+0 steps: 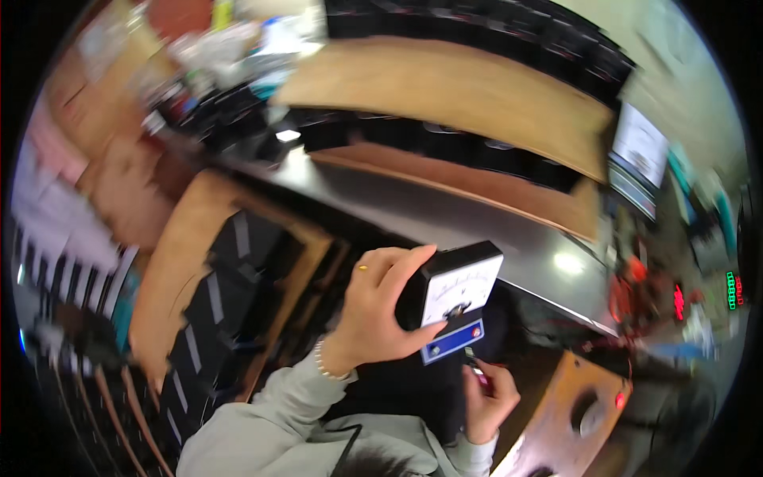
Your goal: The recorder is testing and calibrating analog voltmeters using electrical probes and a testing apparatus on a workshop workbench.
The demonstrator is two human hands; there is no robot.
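Head view — left hand (pixel 380 306) grips meter (pixel 459 296) (right hand (pixel 486 397) below)

Black analog meter (pixel 457 298) — white dial, blue strip — held tilted.

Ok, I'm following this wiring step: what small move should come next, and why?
Probably bring the right hand up a little, so the small plug in its fingers meets the blue strip at the meter's base. The left hand grips the meter, and the plug sits just below it, apparently not yet touching.
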